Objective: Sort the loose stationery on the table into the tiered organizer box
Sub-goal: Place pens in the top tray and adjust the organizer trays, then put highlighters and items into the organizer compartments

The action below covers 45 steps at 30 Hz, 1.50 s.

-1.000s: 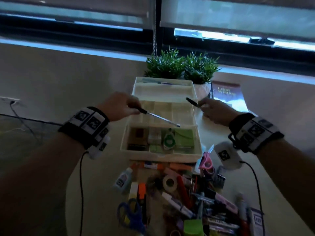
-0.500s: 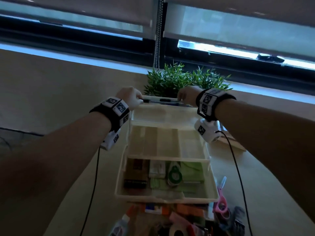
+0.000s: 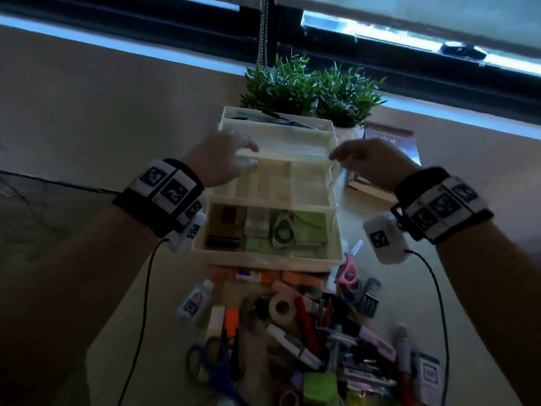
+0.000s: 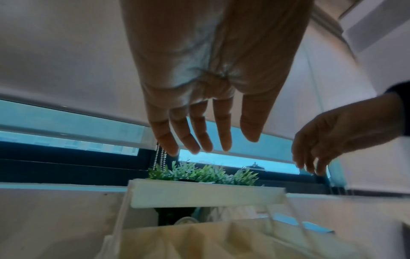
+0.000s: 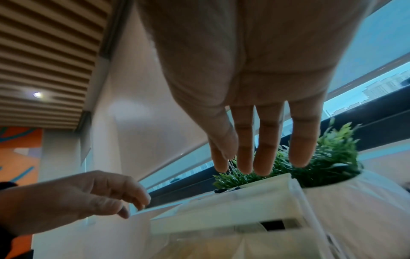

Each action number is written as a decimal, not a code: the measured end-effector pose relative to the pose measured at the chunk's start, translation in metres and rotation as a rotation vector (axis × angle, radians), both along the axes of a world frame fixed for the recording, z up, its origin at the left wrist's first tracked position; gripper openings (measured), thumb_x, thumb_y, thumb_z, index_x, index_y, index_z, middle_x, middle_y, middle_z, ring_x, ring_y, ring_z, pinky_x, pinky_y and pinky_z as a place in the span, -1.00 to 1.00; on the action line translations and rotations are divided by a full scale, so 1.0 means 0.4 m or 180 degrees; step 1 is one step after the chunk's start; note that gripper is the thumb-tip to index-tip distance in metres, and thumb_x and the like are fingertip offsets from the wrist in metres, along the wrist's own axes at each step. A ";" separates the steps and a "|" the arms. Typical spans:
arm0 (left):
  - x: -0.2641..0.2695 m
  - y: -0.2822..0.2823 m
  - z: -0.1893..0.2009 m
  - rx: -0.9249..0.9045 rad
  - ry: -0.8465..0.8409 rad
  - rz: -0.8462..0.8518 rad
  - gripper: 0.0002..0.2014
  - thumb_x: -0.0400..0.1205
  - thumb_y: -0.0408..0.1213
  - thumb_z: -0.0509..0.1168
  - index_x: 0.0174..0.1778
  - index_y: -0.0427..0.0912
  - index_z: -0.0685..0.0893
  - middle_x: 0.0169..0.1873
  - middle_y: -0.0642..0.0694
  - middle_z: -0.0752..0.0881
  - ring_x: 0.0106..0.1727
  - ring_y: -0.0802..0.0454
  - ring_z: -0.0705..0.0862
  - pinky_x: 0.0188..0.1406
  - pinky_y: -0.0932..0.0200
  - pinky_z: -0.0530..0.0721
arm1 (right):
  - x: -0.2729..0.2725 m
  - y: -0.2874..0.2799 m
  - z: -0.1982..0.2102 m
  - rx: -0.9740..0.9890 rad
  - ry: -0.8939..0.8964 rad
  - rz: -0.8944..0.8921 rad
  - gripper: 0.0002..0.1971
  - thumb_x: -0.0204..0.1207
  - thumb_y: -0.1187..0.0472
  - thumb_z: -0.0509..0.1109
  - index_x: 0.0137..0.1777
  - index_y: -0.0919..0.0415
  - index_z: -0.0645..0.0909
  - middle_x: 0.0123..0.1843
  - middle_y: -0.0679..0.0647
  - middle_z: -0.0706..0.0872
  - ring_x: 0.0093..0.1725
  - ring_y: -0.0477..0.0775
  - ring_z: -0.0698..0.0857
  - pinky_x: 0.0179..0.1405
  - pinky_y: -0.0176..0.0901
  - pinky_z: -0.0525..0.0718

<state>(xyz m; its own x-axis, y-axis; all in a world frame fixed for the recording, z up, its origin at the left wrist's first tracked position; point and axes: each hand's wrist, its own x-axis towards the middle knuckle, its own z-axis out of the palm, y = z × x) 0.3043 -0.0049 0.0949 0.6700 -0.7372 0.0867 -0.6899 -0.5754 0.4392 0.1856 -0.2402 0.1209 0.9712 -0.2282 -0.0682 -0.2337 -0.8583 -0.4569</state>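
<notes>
Stationery (image 3: 295, 326) lies loose in a heap on the table (image 3: 111, 288), just in front of the tiered organizer box (image 3: 272, 197); neither hand holds any of it. The left hand (image 3: 222, 159) has its fingers (image 4: 188, 140) straight and a little spread, empty, over the left end of the middle tier. The right hand (image 3: 371, 162) is also relaxed, its fingers (image 5: 244, 149) straight and holding nothing, above the right end of the same tier; whether they touch the rim I cannot tell. The box stands open in three steps: pens (image 3: 281, 120) lie in the top tray, and the bottom tray holds a green tape dispenser (image 3: 282, 230) and small packets. In the heap are blue scissors (image 3: 210, 364), a white tape roll (image 3: 282, 307) and a small glue bottle (image 3: 194, 300). Two green plants (image 3: 310, 89) stand behind the box by the window.
</notes>
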 end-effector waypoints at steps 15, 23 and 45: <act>-0.576 0.030 -0.307 0.0825 0.1259 -0.0806 -0.67 0.63 -0.29 0.22 0.33 -0.16 0.60 0.36 -0.09 0.52 0.40 -0.01 0.47 0.36 0.18 0.42 | -0.600 0.112 -0.398 -0.0413 0.1593 -0.0393 -0.50 0.53 0.27 0.26 0.47 0.02 0.35 0.35 0.16 0.56 0.32 0.21 0.51 0.29 -0.10 0.42; -0.615 -0.040 -0.342 0.1611 0.0905 -0.0050 -0.59 0.68 -0.19 0.09 0.48 0.00 0.33 0.38 -0.26 0.35 0.43 -0.25 0.33 0.37 -0.17 0.48 | -0.615 0.151 -0.414 -0.0575 0.1333 -0.0671 -0.74 0.61 0.27 0.17 0.26 0.16 0.51 0.25 0.16 0.61 0.30 0.19 0.56 0.49 0.12 0.27; -0.563 -0.033 -0.233 0.0813 0.1174 0.0475 -0.62 0.47 0.03 0.32 0.11 -0.11 0.55 0.12 -0.18 0.55 0.12 -0.13 0.60 -0.01 0.11 0.53 | -0.589 0.102 -0.258 0.1026 -0.0105 -0.1276 -0.84 0.51 0.35 0.36 -0.16 0.07 0.51 -0.14 0.15 0.72 -0.28 0.03 0.63 -0.33 -0.18 0.54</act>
